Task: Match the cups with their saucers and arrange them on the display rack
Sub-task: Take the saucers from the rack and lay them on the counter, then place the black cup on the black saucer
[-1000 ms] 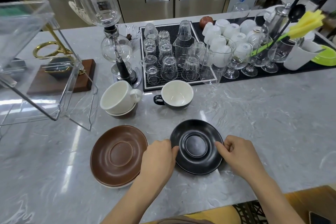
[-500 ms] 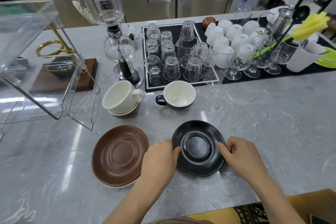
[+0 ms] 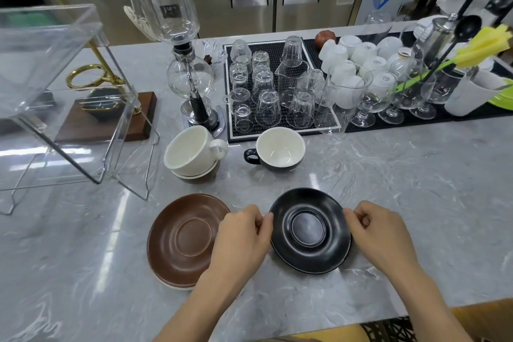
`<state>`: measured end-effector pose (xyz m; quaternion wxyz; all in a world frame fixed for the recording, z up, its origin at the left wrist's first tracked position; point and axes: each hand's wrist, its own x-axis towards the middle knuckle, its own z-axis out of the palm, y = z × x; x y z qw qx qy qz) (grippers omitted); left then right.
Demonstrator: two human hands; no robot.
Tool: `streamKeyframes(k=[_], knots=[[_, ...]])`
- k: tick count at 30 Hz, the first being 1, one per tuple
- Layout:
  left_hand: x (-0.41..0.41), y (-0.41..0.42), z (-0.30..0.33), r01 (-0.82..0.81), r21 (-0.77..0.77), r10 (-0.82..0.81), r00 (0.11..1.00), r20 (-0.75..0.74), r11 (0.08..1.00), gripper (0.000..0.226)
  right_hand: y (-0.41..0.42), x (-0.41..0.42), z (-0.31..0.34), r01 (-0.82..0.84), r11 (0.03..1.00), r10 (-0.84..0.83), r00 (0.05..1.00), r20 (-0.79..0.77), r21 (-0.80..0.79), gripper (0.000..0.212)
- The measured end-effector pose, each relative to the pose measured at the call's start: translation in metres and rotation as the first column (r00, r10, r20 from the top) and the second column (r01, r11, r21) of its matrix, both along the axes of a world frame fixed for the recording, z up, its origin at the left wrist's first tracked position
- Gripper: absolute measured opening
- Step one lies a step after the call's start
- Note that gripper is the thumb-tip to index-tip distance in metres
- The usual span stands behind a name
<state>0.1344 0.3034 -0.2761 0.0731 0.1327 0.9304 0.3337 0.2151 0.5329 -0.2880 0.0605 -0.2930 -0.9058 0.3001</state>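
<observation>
Nearest the camera, both forearms reach in from the bottom edge, where they are cut off. The left hand [image 3: 241,236] and the right hand [image 3: 379,232] sit on either side of the black saucer [image 3: 309,229], which lies flat on the grey marble tabletop [image 3: 416,189]. The left fingers [image 3: 265,221] are curled, with their tips touching the saucer's left rim; the right fingers [image 3: 354,215] are curled at its right rim. Both hands pinch the edge lightly, though the undersides of the fingers are hidden, so how firm the hold is cannot be told.

Just left of the black saucer lies a brown saucer [image 3: 184,239]; the left wrist covers its right edge, and a pale rim peeks from beneath it, suggesting another saucer under it.

Farther back stand a black cup [image 3: 277,151] with a white inside, handle to the left, and a cream cup [image 3: 191,151] tilted in a stack on other cups that are mostly hidden.

To the left is the clear acrylic display rack [image 3: 63,86] on a wire frame, its left part cut off. Behind the cups are a glass siphon brewer [image 3: 187,75] and a black mat [image 3: 277,130] crowded with upturned glasses; the white cups [image 3: 349,58] and stemware beyond blur together.
</observation>
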Motion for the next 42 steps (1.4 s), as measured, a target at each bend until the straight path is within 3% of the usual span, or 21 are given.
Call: streamKeyframes(k=[12,18,23,30,35,42], knots=[[-0.044,0.012,0.013,-0.122,0.099,0.115,0.991,0.072,0.988,0.029,-0.007,-0.054,0.014,-0.096,0.995,0.092,0.99,-0.104,-0.031,0.031],[-0.065,0.026,0.011,-0.105,0.09,0.096,0.99,0.1,0.99,0.026,-0.004,-0.083,0.016,-0.123,0.992,0.118,0.984,-0.131,-0.035,0.011],[-0.083,0.036,0.009,-0.131,0.103,0.116,0.983,0.144,0.986,0.029,-0.002,-0.108,0.012,-0.13,0.99,0.123,0.986,-0.108,-0.055,0.015],[-0.098,0.047,0.009,-0.177,0.151,0.143,0.968,0.208,0.973,0.037,-0.001,-0.14,0.005,-0.146,0.959,0.116,0.984,-0.135,-0.243,0.039],[-0.101,0.048,0.002,-0.184,0.2,0.125,0.953,0.277,0.962,0.046,-0.002,-0.151,0.003,-0.188,0.939,0.159,0.98,-0.12,-0.29,0.023],[-0.101,0.05,-0.001,-0.255,0.268,0.158,0.929,0.334,0.929,0.044,-0.005,-0.153,-0.003,-0.175,0.939,0.143,0.981,-0.13,-0.294,0.033]])
